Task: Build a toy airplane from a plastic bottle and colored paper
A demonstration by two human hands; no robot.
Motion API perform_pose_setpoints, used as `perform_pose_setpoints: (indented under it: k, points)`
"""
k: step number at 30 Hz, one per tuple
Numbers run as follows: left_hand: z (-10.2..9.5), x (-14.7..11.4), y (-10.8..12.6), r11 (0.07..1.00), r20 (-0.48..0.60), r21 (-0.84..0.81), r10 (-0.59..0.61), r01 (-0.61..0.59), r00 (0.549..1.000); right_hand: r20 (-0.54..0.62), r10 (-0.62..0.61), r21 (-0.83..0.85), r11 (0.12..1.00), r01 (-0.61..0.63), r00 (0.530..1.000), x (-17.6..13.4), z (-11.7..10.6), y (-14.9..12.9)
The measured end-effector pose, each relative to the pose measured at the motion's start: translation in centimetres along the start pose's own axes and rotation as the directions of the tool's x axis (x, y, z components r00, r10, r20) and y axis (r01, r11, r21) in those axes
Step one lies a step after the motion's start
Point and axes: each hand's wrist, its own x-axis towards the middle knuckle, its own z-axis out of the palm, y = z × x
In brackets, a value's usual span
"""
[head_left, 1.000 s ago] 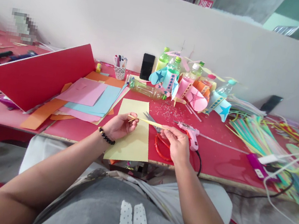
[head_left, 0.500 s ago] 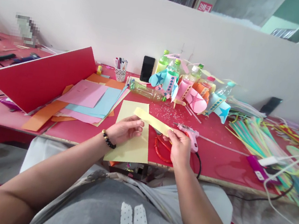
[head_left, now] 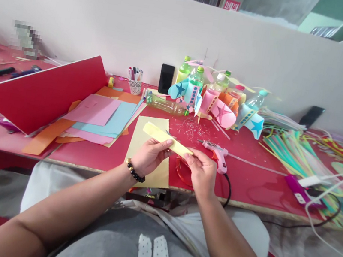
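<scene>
A folded strip of yellow paper (head_left: pixel 157 134) is held between my two hands above the table. My left hand (head_left: pixel 153 155), with a beaded bracelet at the wrist, pinches its lower edge near the middle with thumb and fingers. At the strip's right end, my right hand (head_left: pixel 200 170) grips it with the thumb on top. Beneath lies a larger yellow sheet (head_left: pixel 145 126), partly covered by my left hand. Red-handled scissors (head_left: pixel 180 171) rest behind the hands, mostly hidden. Just right of my right hand is a pink glue gun (head_left: pixel 219 153) with a clear glue stick in it.
Coloured paper sheets (head_left: pixel 96 110) lie at left before a leaning red board (head_left: pixel 42 97). Bottle planes (head_left: pixel 215 100) and a lying bottle (head_left: pixel 167 105) stand toward the white partition (head_left: pixel 110 19). Pipe cleaners (head_left: pixel 287 155) and a purple power strip (head_left: pixel 301 192) are at right.
My left hand has moved right and closed on the yellow strip, which it was beside before. The strip has shifted slightly left and down, and my right hand still holds its end.
</scene>
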Motion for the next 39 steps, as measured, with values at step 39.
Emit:
perform_pose_setpoints:
  k: [39]
  points:
    - [-1.5, 1.2, 2.0, 0.997, -0.129, 0.036, 0.078, -0.074, 0.989, 0.039, 0.044, -0.076, 0.996, -0.041, 0.998, 0.1, 0.3, 0.0]
